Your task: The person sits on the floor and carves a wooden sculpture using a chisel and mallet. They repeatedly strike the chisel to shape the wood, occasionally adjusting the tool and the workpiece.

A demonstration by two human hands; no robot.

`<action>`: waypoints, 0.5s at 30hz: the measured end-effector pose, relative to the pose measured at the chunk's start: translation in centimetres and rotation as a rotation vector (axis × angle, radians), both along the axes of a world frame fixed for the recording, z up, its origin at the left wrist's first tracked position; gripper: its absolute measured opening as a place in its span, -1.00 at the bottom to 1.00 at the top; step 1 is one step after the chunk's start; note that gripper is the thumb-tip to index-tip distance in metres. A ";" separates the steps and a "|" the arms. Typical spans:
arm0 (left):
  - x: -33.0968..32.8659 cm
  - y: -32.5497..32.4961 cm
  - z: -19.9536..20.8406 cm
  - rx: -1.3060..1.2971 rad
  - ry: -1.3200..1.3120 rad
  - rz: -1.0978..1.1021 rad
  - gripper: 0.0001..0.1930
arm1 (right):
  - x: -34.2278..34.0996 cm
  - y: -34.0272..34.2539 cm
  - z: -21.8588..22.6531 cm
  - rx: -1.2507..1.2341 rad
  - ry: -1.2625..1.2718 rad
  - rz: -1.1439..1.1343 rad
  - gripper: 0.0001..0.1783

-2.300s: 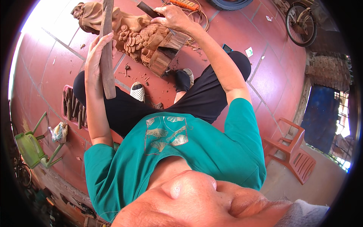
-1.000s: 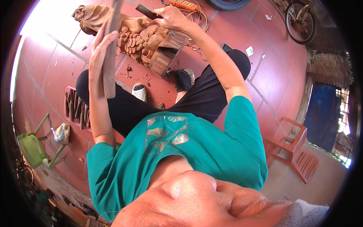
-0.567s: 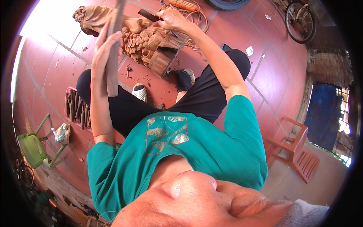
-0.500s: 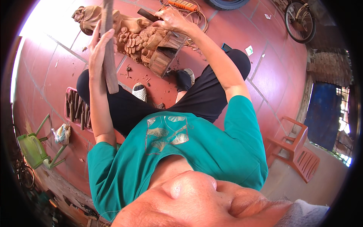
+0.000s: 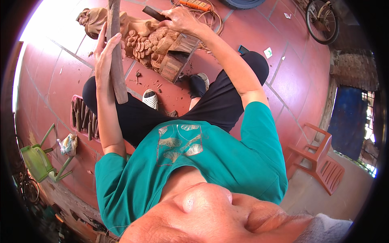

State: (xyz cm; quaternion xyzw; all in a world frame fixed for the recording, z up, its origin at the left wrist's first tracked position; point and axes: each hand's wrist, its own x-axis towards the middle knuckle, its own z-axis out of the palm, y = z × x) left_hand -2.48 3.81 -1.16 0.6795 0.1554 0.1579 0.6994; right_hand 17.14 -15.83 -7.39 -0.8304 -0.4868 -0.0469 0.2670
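My left hand (image 5: 106, 50) is closed round a long flat wooden bar (image 5: 117, 75), held up over my left knee. Toward the far side, my right hand (image 5: 180, 20) grips a short dark tool (image 5: 154, 13), its blunt end pointing left; its other end is hidden by my fingers, so I cannot tell its exact kind. Both hands are above a carved wooden figure (image 5: 146, 42) lying on its side between my feet and the wall side. The figure has draped folds at the left, rounded scale-like lumps in the middle and a plain block base at the right.
Wood chips (image 5: 138, 75) lie on the red tiles near my shoes. A pink tray (image 5: 75, 103) of dark tools stands by my left knee, beside a green stool (image 5: 36, 162). An orange power strip (image 5: 195, 5) with coiled cable is behind the figure. A red plastic chair (image 5: 318, 154) stands right.
My right hand has shifted slightly left with the dark tool, whose end now points a little farther left and up. My left hand and the wooden bar have hardly moved.
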 end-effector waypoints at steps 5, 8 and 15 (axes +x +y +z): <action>0.0 0.1 -0.2 -0.035 -0.030 -0.042 -0.27 | 0.0 0.1 0.0 -0.024 0.012 -0.026 -0.65; -0.3 -0.2 0.3 0.106 0.119 -0.104 -0.22 | 0.2 0.4 -0.2 -0.039 -0.020 -0.025 -0.65; -0.2 0.6 -0.1 -0.020 0.031 -0.084 -0.24 | 0.8 -0.9 -1.3 -0.050 -0.026 -0.014 -0.56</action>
